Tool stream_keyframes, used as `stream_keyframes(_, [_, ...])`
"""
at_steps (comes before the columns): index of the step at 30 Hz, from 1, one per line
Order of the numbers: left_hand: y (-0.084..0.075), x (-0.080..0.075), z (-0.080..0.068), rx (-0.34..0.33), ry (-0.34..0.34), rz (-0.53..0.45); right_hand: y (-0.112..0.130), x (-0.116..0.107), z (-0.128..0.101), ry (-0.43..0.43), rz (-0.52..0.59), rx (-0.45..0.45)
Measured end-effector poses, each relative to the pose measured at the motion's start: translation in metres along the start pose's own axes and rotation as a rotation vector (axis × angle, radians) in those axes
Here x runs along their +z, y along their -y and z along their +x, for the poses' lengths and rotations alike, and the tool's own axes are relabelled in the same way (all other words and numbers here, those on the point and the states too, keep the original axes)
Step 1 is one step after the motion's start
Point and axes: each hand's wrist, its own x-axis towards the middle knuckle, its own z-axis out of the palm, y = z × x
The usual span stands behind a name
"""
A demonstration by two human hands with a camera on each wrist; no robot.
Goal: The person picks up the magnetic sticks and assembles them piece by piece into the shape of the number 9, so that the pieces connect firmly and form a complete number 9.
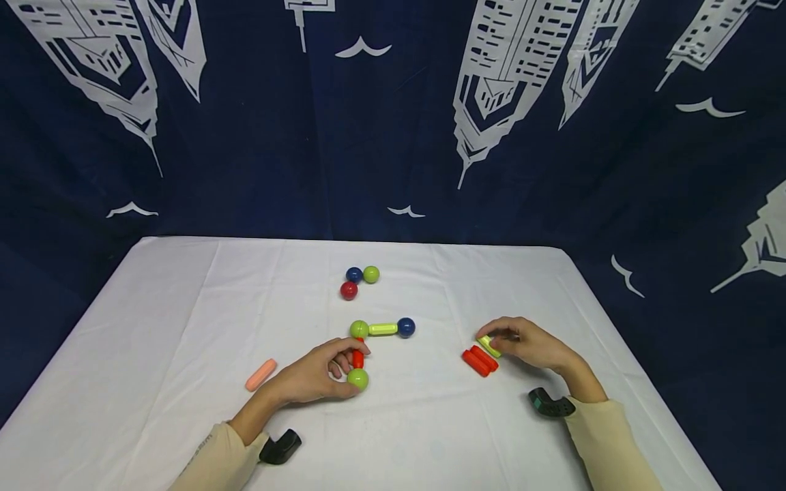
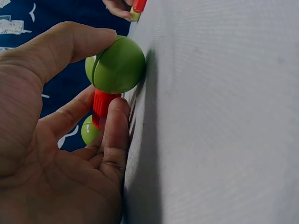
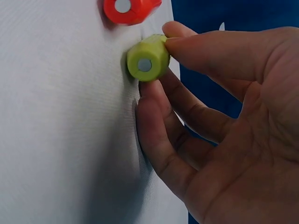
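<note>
Near green ball (image 1: 358, 379) on red rod (image 1: 358, 357) is pinched by left hand (image 1: 313, 375), mid-tabletop (image 1: 184, 307). Green rod (image 1: 489, 346) is pinched by right hand (image 1: 528, 343), apparently beside red rods (image 1: 480, 361). Risk: magnets snapping together, dragging red rods along.

Staged recording setup, white-clothed table (image 1: 184, 307), navy skyline-print backdrop curtain (image 1: 245, 136) hung behind it, no room furnishings visible

I see both arms in long pale cream sleeves that end at the wrist, leaving the left hand (image 1: 316, 375) and right hand (image 1: 531, 344) bare; a small black wrist camera (image 1: 280, 447) sits under the left cuff, a dark greenish-black one (image 1: 550, 404) under the right
</note>
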Motion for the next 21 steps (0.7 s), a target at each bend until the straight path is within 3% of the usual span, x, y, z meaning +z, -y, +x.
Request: stream_keyframes(21, [-0.0015,0.0005,-0.0008,0.002,0.000,-0.004,0.0066,0.0056,0.0031,-0.202,-0.154,-0.018])
